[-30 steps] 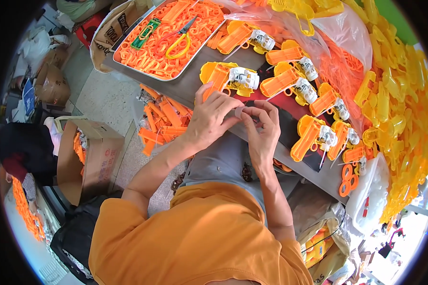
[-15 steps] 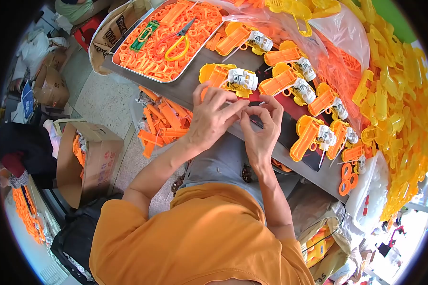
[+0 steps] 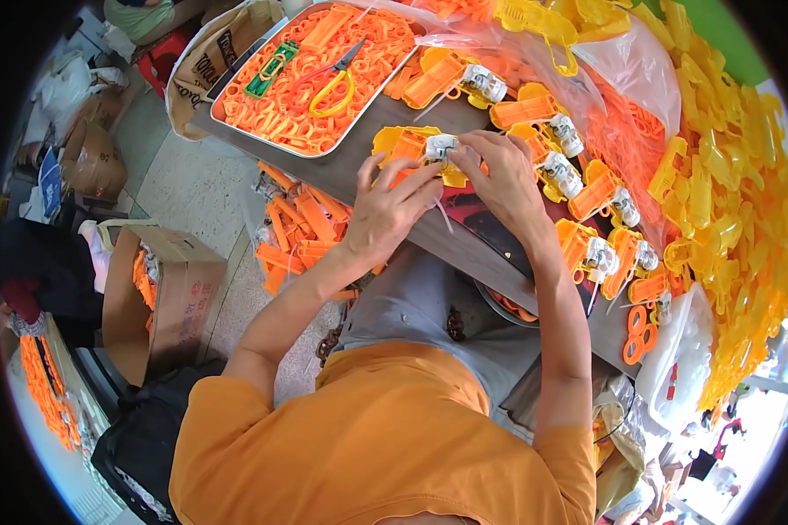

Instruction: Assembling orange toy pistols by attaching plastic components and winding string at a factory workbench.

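Observation:
On the table edge before me lies a toy gun half (image 3: 400, 143): a yellow shell with an orange insert and a white mechanism (image 3: 441, 147). My left hand (image 3: 392, 208) reaches over its near side, fingers curled onto the orange insert and the mechanism's near edge. My right hand (image 3: 506, 179) presses bent fingertips on the mechanism's right end, hiding part of it. A thin pale strip (image 3: 445, 215) hangs below the left fingertips. Whatever small piece may be between the fingers is hidden. Similar toy gun halves (image 3: 559, 171) lie in rows to the right.
A metal tray (image 3: 355, 132) of orange rings stands far left, with scissors (image 3: 334, 90) and a green piece (image 3: 271, 68) on top. Yellow shells (image 3: 727, 201) are heaped at right. Three joined orange rings (image 3: 640, 335) lie near the right corner. An open carton (image 3: 184, 297) stands on the floor.
Both hands were pinched together in front of the toy gun half; now they are on it. My right hand has moved away from me, to the white mechanism.

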Demonstrator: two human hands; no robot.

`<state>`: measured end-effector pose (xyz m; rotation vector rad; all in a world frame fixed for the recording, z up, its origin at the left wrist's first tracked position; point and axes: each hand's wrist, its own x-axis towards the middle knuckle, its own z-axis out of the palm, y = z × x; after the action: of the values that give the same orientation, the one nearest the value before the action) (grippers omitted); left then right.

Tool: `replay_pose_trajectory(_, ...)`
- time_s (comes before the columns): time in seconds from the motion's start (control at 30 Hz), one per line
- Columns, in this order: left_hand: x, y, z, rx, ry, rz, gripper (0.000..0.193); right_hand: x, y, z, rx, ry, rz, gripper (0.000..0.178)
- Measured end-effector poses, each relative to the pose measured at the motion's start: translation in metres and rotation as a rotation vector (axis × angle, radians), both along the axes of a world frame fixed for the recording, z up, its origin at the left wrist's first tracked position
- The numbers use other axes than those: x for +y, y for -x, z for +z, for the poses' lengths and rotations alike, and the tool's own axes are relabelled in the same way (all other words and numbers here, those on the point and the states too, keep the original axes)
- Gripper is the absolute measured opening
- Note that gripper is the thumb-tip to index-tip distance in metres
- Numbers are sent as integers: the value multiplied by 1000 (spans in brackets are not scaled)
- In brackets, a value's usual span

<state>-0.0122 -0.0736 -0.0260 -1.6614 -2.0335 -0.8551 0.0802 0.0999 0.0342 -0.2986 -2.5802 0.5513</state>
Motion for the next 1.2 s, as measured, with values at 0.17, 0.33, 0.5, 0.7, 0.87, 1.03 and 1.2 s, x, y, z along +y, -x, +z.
replay_pose_trajectory(0.17,4,15,6,141,92,-100,28,4,9,0,-85,125,6,33)
replay_pose_trajectory(0.33,-3,19,17,126,96,-165,32,11,18,-3,-176,124,-38,36)
replay_pose_trajectory(0.5,-13,14,19,-147,28,-134,35,18,31,-4,-357,122,-21,39)
replay_pose_trajectory(0.7,-9,6,34,-578,56,-245,27,17,28,-6,-195,69,-66,30)
replay_pose_trajectory(0.87,4,18,27,-568,1,-310,26,17,29,0,-345,85,-73,38)
replay_pose_trajectory(1.03,23,26,27,-52,-25,-303,22,10,28,-4,-325,21,-159,34)
replay_pose_trajectory(1.2,28,33,26,167,44,-332,21,11,31,-1,-415,-8,-162,31)
